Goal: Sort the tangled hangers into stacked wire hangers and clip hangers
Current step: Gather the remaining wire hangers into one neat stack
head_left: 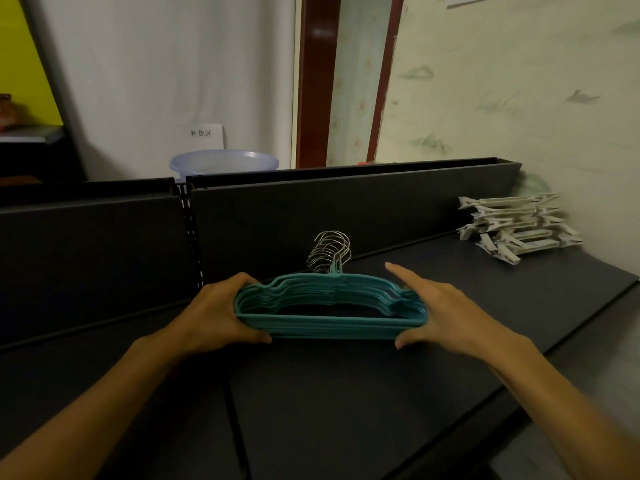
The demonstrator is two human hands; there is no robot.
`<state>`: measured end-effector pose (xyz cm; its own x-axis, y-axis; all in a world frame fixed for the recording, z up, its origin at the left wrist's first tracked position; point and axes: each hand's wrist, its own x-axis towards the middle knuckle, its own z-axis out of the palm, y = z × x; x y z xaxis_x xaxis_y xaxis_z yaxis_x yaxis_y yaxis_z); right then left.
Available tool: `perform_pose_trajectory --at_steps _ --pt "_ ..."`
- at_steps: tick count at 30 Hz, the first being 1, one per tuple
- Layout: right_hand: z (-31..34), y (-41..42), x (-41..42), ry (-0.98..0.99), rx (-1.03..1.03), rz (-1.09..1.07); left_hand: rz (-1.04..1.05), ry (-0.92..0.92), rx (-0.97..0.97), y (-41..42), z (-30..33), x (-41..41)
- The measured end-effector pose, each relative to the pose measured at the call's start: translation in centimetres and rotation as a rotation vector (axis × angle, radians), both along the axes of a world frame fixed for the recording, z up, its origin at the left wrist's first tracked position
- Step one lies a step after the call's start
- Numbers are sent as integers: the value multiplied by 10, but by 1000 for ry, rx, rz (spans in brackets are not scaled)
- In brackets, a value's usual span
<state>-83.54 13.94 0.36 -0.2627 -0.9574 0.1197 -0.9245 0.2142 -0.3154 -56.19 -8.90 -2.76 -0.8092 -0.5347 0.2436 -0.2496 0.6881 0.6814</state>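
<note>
Both hands' grip around hanger stack

I see two bare forearms coming in from the bottom corners, with no sleeves anywhere up to the frame edge. My left hand and right hand wear no gloves, rings, watch or bands. The fingernails are short and unpainted.

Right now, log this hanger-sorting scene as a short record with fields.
surface: dark shelf top
teal wire hangers: one aligned stack, metal hooks pointing away from the person
left hand: grips the stack's left end
right hand: on the stack's right end, index finger extended
clip hangers: white pile at far right, apart from the stack
behind shelf: blue basin
</note>
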Motion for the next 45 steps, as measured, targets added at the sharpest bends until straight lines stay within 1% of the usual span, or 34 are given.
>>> perform_pose_trajectory --at_steps 3,5,7,9,11,13,15,17,20,25,28,30,32,35,39,42,45 --pt "-1 -4 -7 -95 -13 69 49 -32 30 4 1 0" --pt "-2 -8 -9 -168 -43 118 80 -17 67 6 0 1" --pt "-5 -11 -9 -200 -70 137 103 5 102 8 -2 2" --pt "-9 -11 -10 -201 -111 135 89 4 103 9 -1 2" --pt "-13 -8 -15 -200 -122 133 63 -33 16 9 2 0" --pt "-15 -5 -19 -165 -63 137 45 -111 -109 9 5 -5" --pt "-16 -6 -21 -113 -4 149 36 -162 -168 8 8 -9" --pt "-16 -8 -19 -95 -7 170 50 -164 -179 6 9 -11" --pt "-17 -8 -18 -79 -61 199 57 -148 -134 5 11 -12" --pt "-25 1 -16 -73 -138 183 46 -165 -137 6 11 -14" --pt "-22 6 -25 -153 -126 120 -6 -226 -130 1 10 -12" --pt "-17 5 -33 -261 -53 63 -14 -259 -121 -2 11 -13" --pt "-17 2 -36 -303 7 36 -7 -274 -125 -3 13 -15" --pt "-24 2 -32 -297 -2 13 -3 -261 -119 -3 14 -16" --pt "-29 7 -24 -363 -130 33 -17 -198 -88 4 11 -9" --pt "-28 3 -14 -394 -185 83 -8 -147 -82 9 9 7" --pt "-30 -8 -1 -423 -203 163 49 -114 -93 13 7 32"
